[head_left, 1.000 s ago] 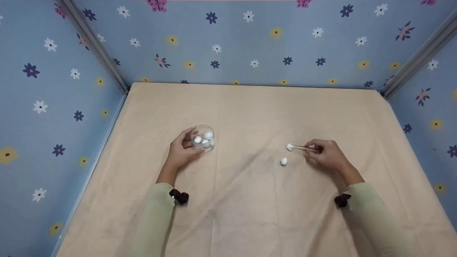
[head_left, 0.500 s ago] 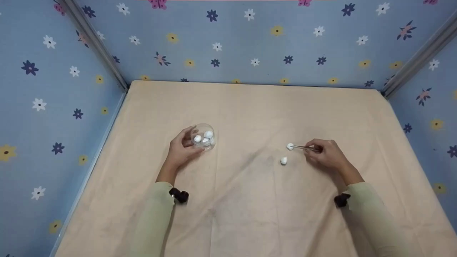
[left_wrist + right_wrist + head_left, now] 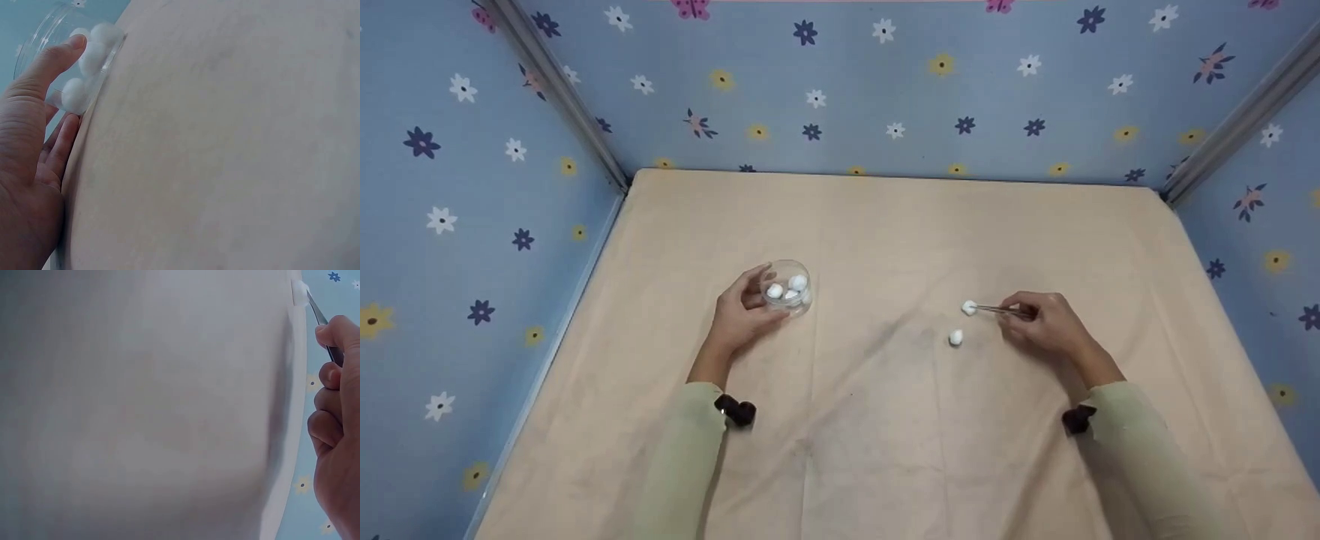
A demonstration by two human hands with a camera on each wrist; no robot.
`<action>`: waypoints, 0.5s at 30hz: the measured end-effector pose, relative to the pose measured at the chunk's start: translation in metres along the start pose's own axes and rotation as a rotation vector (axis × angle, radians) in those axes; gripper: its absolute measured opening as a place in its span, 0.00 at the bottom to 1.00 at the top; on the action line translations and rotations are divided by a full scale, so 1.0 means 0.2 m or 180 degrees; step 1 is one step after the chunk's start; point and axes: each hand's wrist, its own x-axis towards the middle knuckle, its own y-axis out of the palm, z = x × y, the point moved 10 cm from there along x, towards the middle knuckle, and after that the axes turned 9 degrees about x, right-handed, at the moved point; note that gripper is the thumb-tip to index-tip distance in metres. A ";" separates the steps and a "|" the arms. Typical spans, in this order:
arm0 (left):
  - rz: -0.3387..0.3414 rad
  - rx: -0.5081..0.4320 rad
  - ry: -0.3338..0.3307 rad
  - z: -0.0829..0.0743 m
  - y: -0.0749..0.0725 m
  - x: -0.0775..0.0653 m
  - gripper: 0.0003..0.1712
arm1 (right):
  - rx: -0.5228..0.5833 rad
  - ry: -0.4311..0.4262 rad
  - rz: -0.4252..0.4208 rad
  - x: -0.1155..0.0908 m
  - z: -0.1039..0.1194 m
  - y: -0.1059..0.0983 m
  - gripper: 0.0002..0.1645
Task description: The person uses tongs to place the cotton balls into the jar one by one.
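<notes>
My left hand [image 3: 739,319] holds a clear round plastic jar [image 3: 786,271] on the left part of the cloth, thumb on one side and fingers on the other. Several white cotton balls [image 3: 797,283] lie inside it, also seen through its wall in the left wrist view. My right hand [image 3: 1054,322] pinches metal tweezers [image 3: 997,309] pointing left. Their tips meet at a cotton ball [image 3: 969,307]; whether it is lifted off the cloth I cannot tell. A second loose cotton ball [image 3: 955,337] lies just nearer to me.
A beige cloth [image 3: 870,420] with creases covers the table. Blue flower-patterned panels [image 3: 855,82] stand at the back and both sides, with grey metal posts [image 3: 562,94] at the corners. Each sleeve carries a small dark wrist camera [image 3: 735,411].
The tweezers' arms have come together at the cotton ball. My left hand and the jar stay in place; the head view has shifted very slightly.
</notes>
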 end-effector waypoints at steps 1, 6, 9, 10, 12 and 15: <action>-0.0005 0.0001 0.0001 0.00 0.00 0.00 0.53 | 0.0005 -0.0017 -0.0002 0.00 0.00 0.00 0.04; -0.0007 0.0016 0.0003 0.00 0.00 0.00 0.54 | 0.0049 -0.0078 -0.0048 0.02 0.01 -0.02 0.06; -0.0017 0.0021 0.0000 0.00 0.00 0.00 0.54 | 0.0098 -0.0044 -0.0055 0.03 0.01 -0.04 0.07; -0.0020 0.0028 0.0003 0.00 0.00 0.00 0.54 | 0.0112 -0.0029 -0.0052 0.03 0.02 -0.04 0.07; -0.0014 -0.0011 0.0014 0.00 0.00 0.00 0.54 | 0.0135 -0.0001 -0.0040 0.04 0.02 -0.05 0.07; 0.0005 -0.0043 0.0033 -0.01 0.00 -0.01 0.54 | 0.0139 0.0019 -0.0037 0.05 0.03 -0.06 0.07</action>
